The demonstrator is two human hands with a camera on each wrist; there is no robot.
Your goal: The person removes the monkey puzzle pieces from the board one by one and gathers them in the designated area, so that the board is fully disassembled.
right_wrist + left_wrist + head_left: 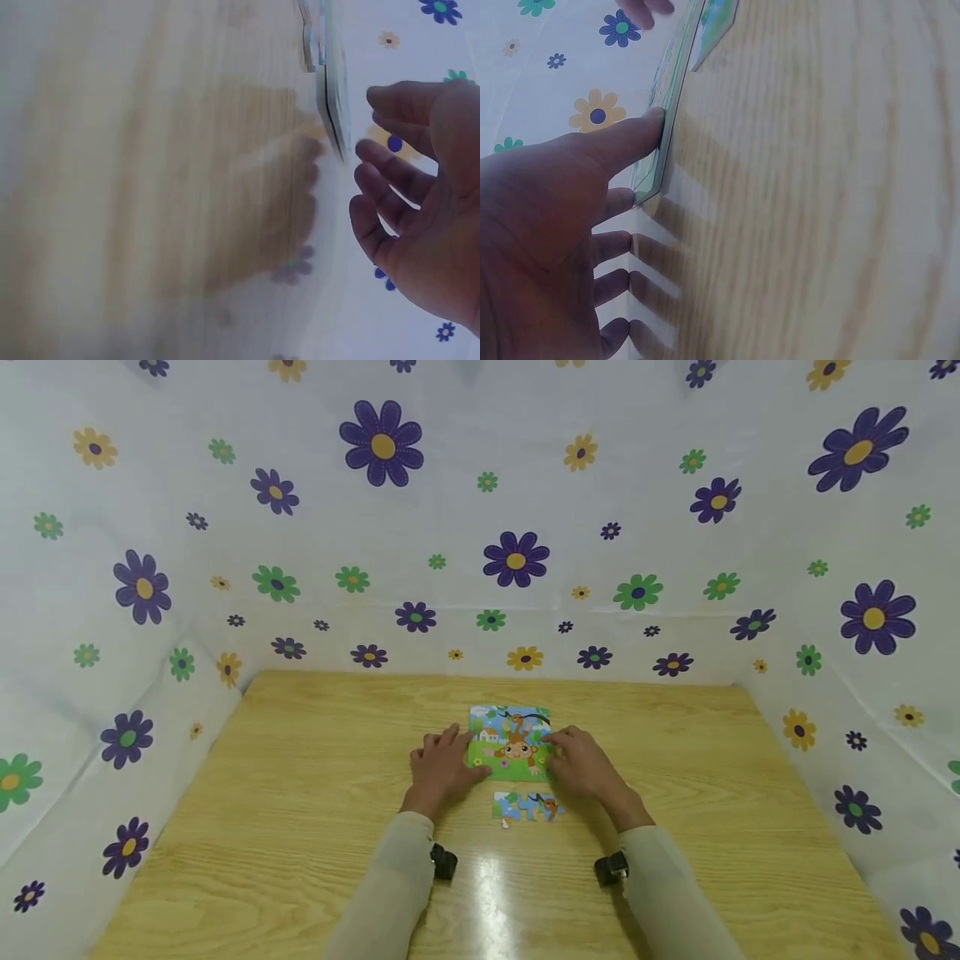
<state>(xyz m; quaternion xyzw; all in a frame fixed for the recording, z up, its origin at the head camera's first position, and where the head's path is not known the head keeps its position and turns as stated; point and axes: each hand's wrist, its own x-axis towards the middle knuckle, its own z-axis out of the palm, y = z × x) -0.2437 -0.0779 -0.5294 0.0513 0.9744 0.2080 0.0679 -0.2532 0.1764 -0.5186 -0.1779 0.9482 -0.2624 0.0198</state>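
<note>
Puzzle board (510,758), head view: I locate it flat on the table (300,827), between the 2 hands, with the loose pieces (514,802) just off its near side. Printed sky lies along the far edge and grass along the near edge, so the picture's top points away from the person. Width appears slightly greater than depth, but foreshortening stops me confirming the long axis. The left hand (442,764) is spread wide at the left edge and near-left corner; the right hand (587,764) is narrower, index finger extended at the right edge.

Left wrist view: I see the thumb (626,142) straight against the board, the other fingers spread. The rim looks thin and firm. I rate the board light, stiff and liable to slide; hold it by opposite edges, using low pressure.

Right wrist view: I see loosely curved fingers with nothing visible held; I cannot confirm contact. I rate the pieces light, with tabs that could bend; take them by their edges.
</note>
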